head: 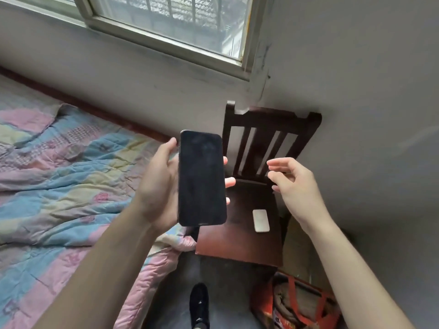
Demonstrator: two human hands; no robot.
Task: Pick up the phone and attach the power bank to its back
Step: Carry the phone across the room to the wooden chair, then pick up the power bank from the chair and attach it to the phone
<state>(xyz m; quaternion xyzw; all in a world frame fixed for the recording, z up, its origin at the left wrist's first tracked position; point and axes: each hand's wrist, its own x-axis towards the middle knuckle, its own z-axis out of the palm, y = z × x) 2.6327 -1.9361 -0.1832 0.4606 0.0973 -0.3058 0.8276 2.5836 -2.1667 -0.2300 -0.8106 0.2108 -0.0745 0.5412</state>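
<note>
— So where was the phone (202, 178) at that moment?

— Held upright in the left hand (159, 186), dark screen facing the camera. The thumb lay along its left edge, and three fingertips (230, 182) wrapped round the right edge from behind. The phone was raised in front of a dark wooden chair (240, 243) that stood against the grey wall.

— And the power bank (260, 220)?

— On the chair's seat, lying flat: a small white slab with rounded corners, toward the right side of the seat, below and to the right of the phone. Nothing was touching it.

— What of the right hand (294, 186)?

— Empty, its fingers loosely spread and pointing left toward the phone, raised above the chair's seat and in front of its slatted back. It stood clear of both the phone and the power bank.

— Anything else in the room?

— A bed (59, 176) at left, covered with a rumpled quilt in pink, blue and yellow patches, its corner hanging just beside the chair. A window (166, 27) with bars outside ran above. On the floor, a black shoe (199, 305) showed at the bottom edge, and an orange-strapped bag (299, 305) sat beneath the right forearm, next to the chair.
</note>
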